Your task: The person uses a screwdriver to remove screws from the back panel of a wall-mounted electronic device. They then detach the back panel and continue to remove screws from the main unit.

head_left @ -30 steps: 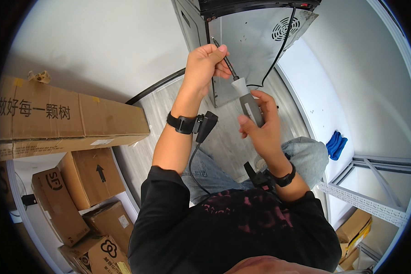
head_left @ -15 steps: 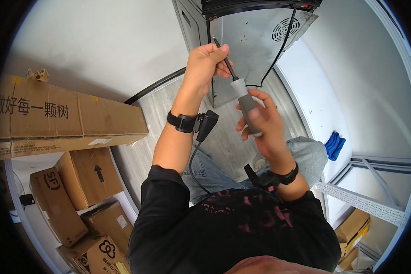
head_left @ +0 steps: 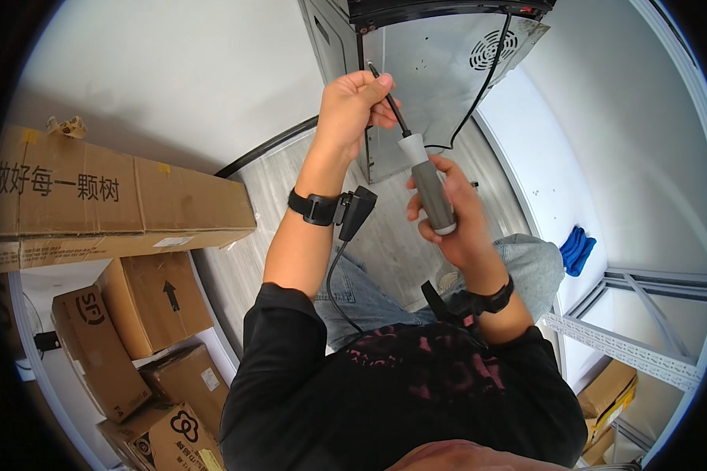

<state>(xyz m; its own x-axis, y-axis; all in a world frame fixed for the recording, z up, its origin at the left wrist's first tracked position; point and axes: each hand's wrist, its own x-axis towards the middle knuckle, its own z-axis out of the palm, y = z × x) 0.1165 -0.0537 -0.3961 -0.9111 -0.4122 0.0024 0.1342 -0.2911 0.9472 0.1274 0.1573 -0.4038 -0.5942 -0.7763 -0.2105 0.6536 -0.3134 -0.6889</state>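
Observation:
A screwdriver (head_left: 431, 188) with a grey handle, pale collar and dark shaft slants up toward a grey metal panel (head_left: 416, 78). Its tip meets the panel near the left edge, by a small screw-like spot. Thumb and fingers of my left hand (head_left: 352, 110) pinch the shaft close to the tip. Around the handle curl the fingers of my right hand (head_left: 465, 216), with the palm on the handle's right side. The thumb of that hand is mostly hidden.
A black cord (head_left: 483, 94) hangs across the panel, past a round vent (head_left: 493, 50). Cardboard boxes (head_left: 94, 188) are stacked at left. To the right are a blue cloth bundle (head_left: 577, 251) and a white metal shelf frame (head_left: 628, 345). Pale wood-look floor (head_left: 291, 173) lies below.
My right hand's fingers and thumb have shifted around the handle, showing more of its grey side. My left hand stays pinched on the shaft, and the tip keeps its place.

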